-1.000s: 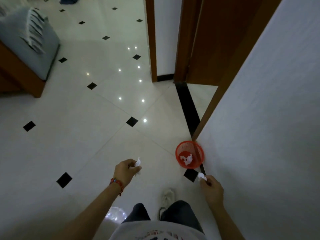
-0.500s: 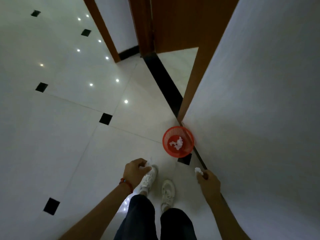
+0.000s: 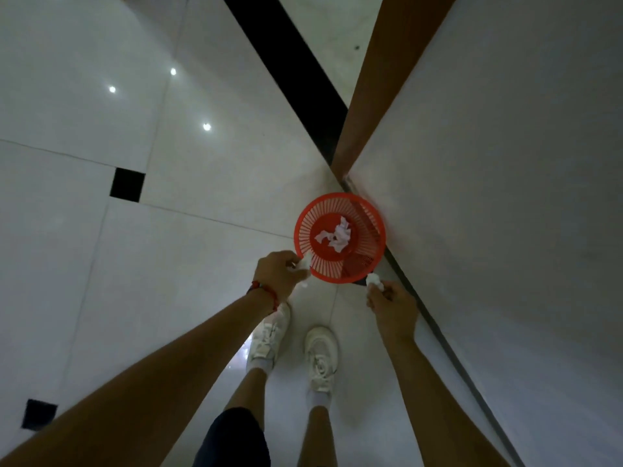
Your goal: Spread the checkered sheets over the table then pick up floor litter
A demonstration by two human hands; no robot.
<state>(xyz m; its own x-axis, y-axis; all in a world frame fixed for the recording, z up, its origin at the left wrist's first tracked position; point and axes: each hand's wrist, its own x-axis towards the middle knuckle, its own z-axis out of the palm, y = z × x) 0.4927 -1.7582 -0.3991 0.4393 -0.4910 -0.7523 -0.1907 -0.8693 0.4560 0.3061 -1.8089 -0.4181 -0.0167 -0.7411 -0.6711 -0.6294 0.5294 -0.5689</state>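
fingers of the left hand (image 3: pixel 278 274) pinch a white paper scrap (image 3: pixel 304 264) at the red basket (image 3: pixel 340 242) rim's 8 o'clock; the right hand (image 3: pixel 392 305) pinches another scrap (image 3: pixel 373 280) at 5 o'clock. litter disposal looks under way; next, each scrap needs carrying over the opening and releasing. fingertips are partly hidden; the table is out of view.

Each hand, left hand (image 3: pixel 279 274) and right hand (image 3: pixel 392 306), pinches a paper scrap beside the red basket (image 3: pixel 365 274).
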